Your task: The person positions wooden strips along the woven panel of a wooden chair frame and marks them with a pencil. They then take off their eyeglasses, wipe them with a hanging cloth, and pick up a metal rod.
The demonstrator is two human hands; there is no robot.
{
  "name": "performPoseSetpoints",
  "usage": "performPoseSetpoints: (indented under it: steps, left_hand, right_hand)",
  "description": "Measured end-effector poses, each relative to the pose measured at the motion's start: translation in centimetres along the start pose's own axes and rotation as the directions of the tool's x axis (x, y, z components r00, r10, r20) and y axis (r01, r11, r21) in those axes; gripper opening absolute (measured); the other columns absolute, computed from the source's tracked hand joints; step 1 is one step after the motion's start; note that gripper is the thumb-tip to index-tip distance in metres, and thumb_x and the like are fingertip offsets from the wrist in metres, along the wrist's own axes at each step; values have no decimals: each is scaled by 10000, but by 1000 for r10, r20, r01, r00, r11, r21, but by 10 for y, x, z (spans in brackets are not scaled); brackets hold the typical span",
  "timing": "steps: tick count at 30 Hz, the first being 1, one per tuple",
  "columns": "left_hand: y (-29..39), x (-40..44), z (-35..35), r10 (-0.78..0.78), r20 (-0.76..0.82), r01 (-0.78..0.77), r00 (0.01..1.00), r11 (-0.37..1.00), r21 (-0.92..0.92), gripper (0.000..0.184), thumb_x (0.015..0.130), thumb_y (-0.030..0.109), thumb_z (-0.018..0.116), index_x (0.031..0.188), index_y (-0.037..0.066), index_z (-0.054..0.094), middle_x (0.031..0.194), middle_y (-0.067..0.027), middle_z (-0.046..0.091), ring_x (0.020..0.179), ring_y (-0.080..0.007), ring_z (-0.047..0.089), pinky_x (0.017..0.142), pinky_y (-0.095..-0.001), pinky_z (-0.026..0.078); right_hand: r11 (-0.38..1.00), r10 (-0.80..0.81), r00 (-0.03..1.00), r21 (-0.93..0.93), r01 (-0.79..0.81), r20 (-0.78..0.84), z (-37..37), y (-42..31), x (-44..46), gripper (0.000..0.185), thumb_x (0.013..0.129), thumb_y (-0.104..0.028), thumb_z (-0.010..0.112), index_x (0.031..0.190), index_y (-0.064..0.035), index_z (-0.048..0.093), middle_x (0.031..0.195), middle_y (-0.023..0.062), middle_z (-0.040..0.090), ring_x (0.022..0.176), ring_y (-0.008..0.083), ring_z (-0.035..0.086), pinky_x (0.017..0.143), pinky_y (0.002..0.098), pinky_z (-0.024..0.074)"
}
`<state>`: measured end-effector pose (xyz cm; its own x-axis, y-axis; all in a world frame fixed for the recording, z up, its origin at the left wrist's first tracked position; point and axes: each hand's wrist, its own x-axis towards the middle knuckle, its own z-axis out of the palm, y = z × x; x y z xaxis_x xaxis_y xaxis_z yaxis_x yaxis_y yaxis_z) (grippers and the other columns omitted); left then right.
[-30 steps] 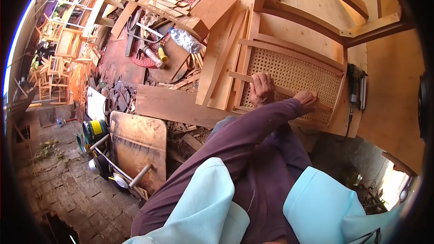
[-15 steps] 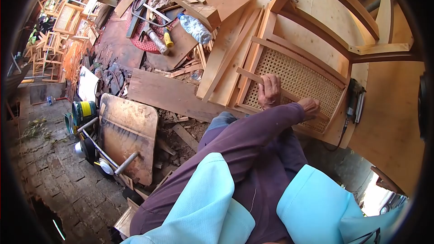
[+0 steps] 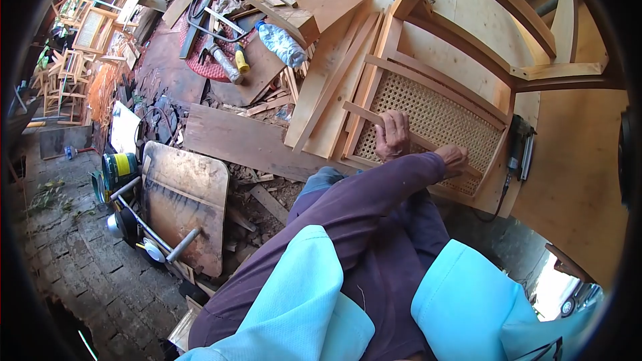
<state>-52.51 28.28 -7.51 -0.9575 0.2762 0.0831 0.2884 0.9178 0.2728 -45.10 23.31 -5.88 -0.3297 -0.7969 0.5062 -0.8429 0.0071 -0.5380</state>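
A thin wooden strip [image 3: 362, 112] lies slantwise across a woven cane panel [image 3: 428, 110] set in a wooden chair frame [image 3: 461, 40]. My arms are crossed, the purple left sleeve passing over the right forearm. My left hand [image 3: 453, 159] is closed on the strip near its lower right end. Farther up the strip, my right hand [image 3: 393, 135] has its fingers wrapped over it. Another wooden strip [image 3: 435, 92] runs along the panel's upper side. Beside the frame's right edge lies a power or air tool [image 3: 519, 147] with a dark cord; its exact kind is unclear.
Long boards [image 3: 331, 93] lie left of the chair. Beyond them are a crumpled plastic bottle [image 3: 281, 43], a hammer [image 3: 226, 65], a hacksaw [image 3: 224, 25] and wood offcuts. A worn board [image 3: 184, 200] with metal tubing and a bucket [image 3: 120, 167] stand lower left.
The whole view has shifted slightly. Both hands keep their hold on the strip, with almost no visible movement against the panel.
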Motion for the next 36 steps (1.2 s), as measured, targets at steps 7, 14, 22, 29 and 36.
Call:
performPoseSetpoints:
  steps: [7,14,22,29,36]
  left_hand:
    - [2,3,11,-27,-23,27,999,1000,10,245,938,223,632,993,40,785,1000,-148,706,847,-247,729,645,-391,584]
    - [0,0,7,-71,-40,68,997,996,-65,251,949,201,630,1073,5,724,1030,-205,693,818,-272,742,659,-416,600]
    - [1,-63,-110,-468,-333,184,819,763,-620,196,916,115,677,1091,26,668,1132,-188,588,933,-359,675,736,-469,549]
    - [-44,-248,-177,-889,-316,391,332,435,-811,207,1081,155,658,1093,6,801,826,-73,634,752,-137,587,678,-283,475]
    - [-37,-268,-114,-953,-204,221,224,253,-942,237,1097,200,659,1193,-1,744,983,-116,725,799,-123,703,730,-293,582]
  right_hand:
    - [999,-39,999,-5,39,11,-1,4,0,438,776,-9,783,1183,-14,620,1138,177,567,1042,393,570,915,505,482]
    - [998,-25,1000,-57,26,14,2,1,-1,444,771,-28,761,1190,-14,615,1131,173,561,1036,384,560,906,498,469]
    - [997,-39,999,-69,39,1,5,3,-3,451,774,-46,732,1208,5,620,1121,178,555,1036,382,556,902,493,472]
    - [996,3,1000,-93,-1,27,-1,-3,1,356,849,-51,693,1190,13,613,1145,180,569,1079,379,554,969,498,484]
    - [997,41,997,-63,-38,59,-2,-5,0,370,841,-61,699,1195,8,615,1162,182,570,1099,389,553,1003,494,479]
